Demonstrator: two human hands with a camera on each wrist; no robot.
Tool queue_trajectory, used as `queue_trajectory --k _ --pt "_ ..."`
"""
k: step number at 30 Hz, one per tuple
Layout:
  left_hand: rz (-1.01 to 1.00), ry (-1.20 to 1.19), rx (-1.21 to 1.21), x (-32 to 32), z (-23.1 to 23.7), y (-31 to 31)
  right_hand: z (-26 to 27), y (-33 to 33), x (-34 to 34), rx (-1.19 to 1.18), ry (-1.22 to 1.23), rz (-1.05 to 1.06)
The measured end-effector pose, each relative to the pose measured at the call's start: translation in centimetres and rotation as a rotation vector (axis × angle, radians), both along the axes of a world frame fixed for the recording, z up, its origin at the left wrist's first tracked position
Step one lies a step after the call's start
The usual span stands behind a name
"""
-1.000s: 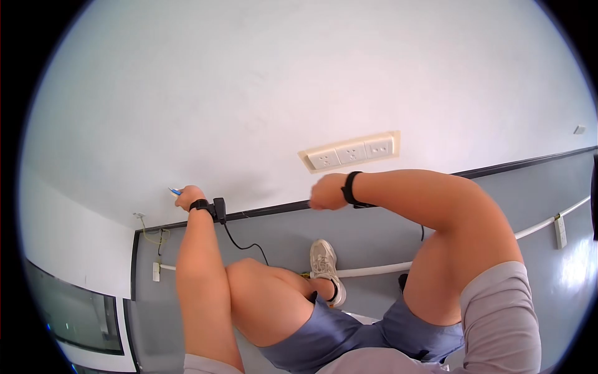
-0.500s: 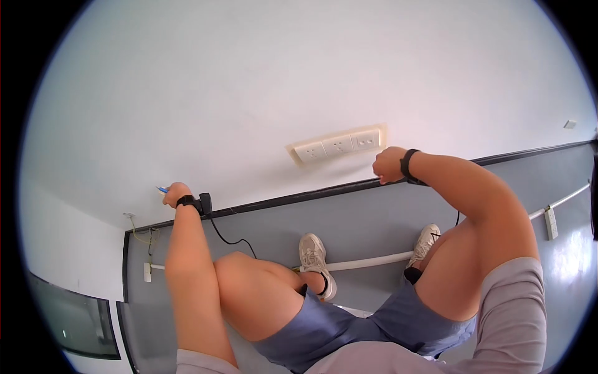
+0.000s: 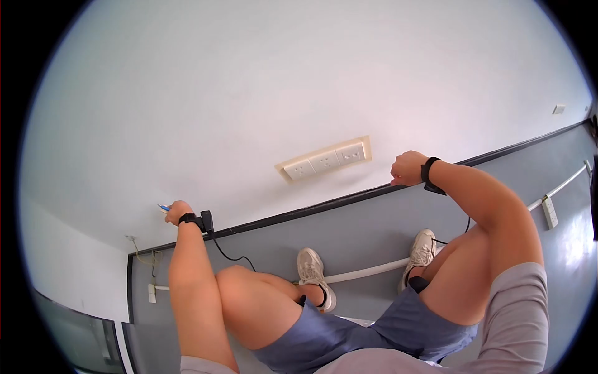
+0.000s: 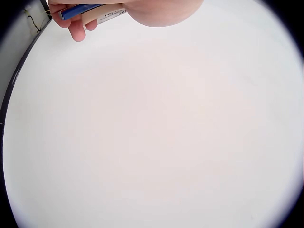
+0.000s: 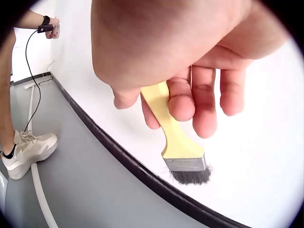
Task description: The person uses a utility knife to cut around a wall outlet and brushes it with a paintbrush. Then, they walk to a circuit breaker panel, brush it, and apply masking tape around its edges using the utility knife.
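Observation:
In the right wrist view my right hand (image 5: 180,52) grips a brush by its yellow handle (image 5: 172,133); its dark bristles (image 5: 191,176) point down beside the white wall, just above the black skirting. The head view has this hand (image 3: 409,168) right of the wall socket panel (image 3: 325,162), with the brush hidden. My left hand (image 3: 179,212) is low at the wall's left, holding a slim blue item (image 3: 164,207). Up close in the left wrist view, the left hand (image 4: 128,9) has the blue item (image 4: 80,10) and a pale one with print (image 4: 111,15) between its fingers.
Black skirting (image 3: 299,211) runs between wall and grey floor. A white pipe or cable cover (image 3: 367,271) crosses the floor near both shoes (image 3: 310,267). A power strip (image 3: 549,213) lies at the right, and a black cable (image 3: 227,254) hangs from the left wrist device.
My right hand has moved right, from below the socket panel to beyond its right end. The head view has shifted and tilted; the left hand keeps its hold. The right shoe has come into view.

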State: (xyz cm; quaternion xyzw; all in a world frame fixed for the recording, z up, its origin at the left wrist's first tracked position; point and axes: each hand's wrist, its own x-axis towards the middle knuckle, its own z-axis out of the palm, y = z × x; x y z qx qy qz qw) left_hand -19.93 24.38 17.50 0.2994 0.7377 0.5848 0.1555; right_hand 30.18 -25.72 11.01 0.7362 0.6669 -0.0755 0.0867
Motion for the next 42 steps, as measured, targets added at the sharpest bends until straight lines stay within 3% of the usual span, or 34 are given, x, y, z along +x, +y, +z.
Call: queue_trajectory --k 24,29,39,42 --pt "-0.029 -0.105 0.044 2.8 3.9 -3.5 0.9 -2.2 -2.2 0.041 0.037 -0.005" --pt "-0.028 -0.154 0.062 3.4 4.7 -4.2 0.9 -1.1 -2.4 0.154 -0.038 0.044" --pt "0.047 -0.204 0.053 2.7 4.4 -2.4 1.0 0.5 -2.4 0.217 0.021 0.035" --pt "0.025 -0.2 0.029 -0.1 1.7 3.6 0.5 0.7 -2.3 0.157 0.017 0.039"
